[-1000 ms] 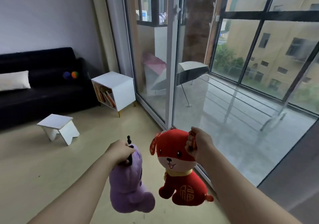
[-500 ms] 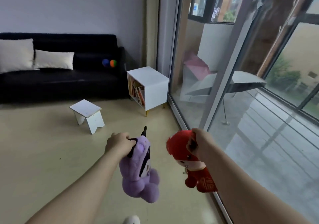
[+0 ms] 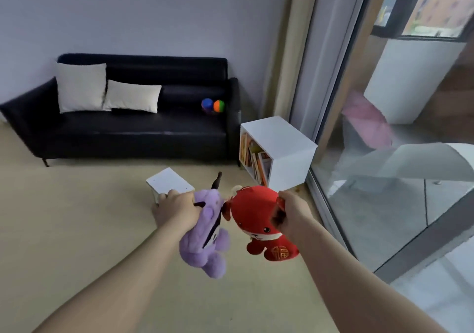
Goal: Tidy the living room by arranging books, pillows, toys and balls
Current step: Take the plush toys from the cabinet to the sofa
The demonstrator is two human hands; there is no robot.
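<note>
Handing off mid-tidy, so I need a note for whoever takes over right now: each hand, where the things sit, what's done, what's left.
Left hand grips the purple plush toy by its head; right hand grips the red plush toy by its head. Both toys hang above the floor near the white stool.
Pillows lean at the left end of the sofa; balls sit at its right end; books stand in the white cube shelf.
Done, apparently: pillows, balls, books.
Left: put both toys down; their spot isn't shown.

Home living room: black sofa (image 3: 133,130), pillows (image 3: 102,89), book cube (image 3: 278,150).
</note>
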